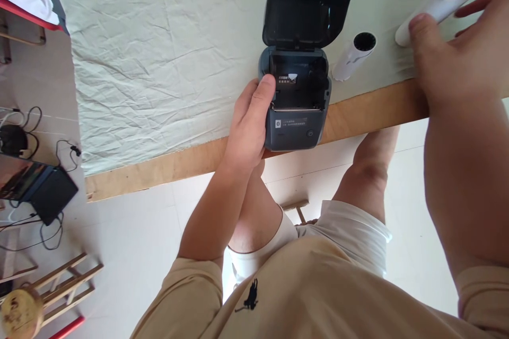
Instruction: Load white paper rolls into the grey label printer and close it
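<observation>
A dark grey portable label printer (296,130) sits at the table's front edge with its black lid (308,10) swung up and its paper bay exposed. My left hand (250,122) is closed around the printer's left side, the thumb on the rim of the bay. At the far right, my right hand (465,53) grips a white paper roll (431,8), thumb against its near side. A loose flap of paper reaches up to the fingertips, which are partly cut off by the frame. Between printer and hand stands a second white roll (352,61) with a dark core.
A pale green cloth (167,63) covers the table, with a bare wooden edge (159,172) along the front. On the left are a black device (53,193) with cables and a wooden stool (22,312). My legs are below the edge.
</observation>
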